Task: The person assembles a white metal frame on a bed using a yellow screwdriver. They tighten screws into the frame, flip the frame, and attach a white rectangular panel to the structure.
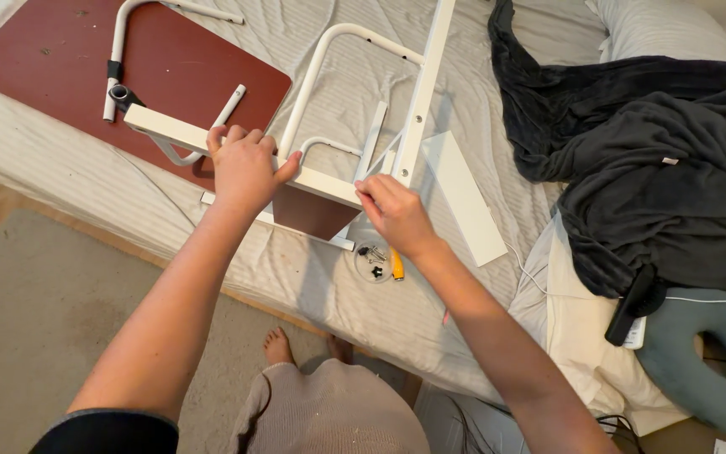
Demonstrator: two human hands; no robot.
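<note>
Your left hand (244, 168) is curled over the white flat bar (212, 141), fingers wrapped across its top and the thumb stretched along its near face. The bar lies aslant on the bed (86, 181), partly over the reddish-brown board (52, 59) that rests at the bed's far left corner.

Your right hand (395, 212) sits at the bar's right end, where it meets the white upright rail (424, 88). Its fingertips (365, 190) are pressed together at that joint, pinching something too small to make out.

A bent white tube (329, 50) arches between the bar and the rail, touching both. A second white tube (119, 42) with a black fitting lies on the board, just beyond the bar's left end. A loose white panel (464, 197) rests on the bed just right of the rail.

Near the bed's front edge, just below your right hand, a small clear bag of dark screws (372, 261) lies beside a yellow-handled tool (397, 265); the two touch or nearly so.

A dark grey blanket (657, 160) is heaped at the bed's right side, well apart from both hands. A black remote (636, 303) lies on the blanket's near edge, beside a teal neck pillow (716, 353).
</note>
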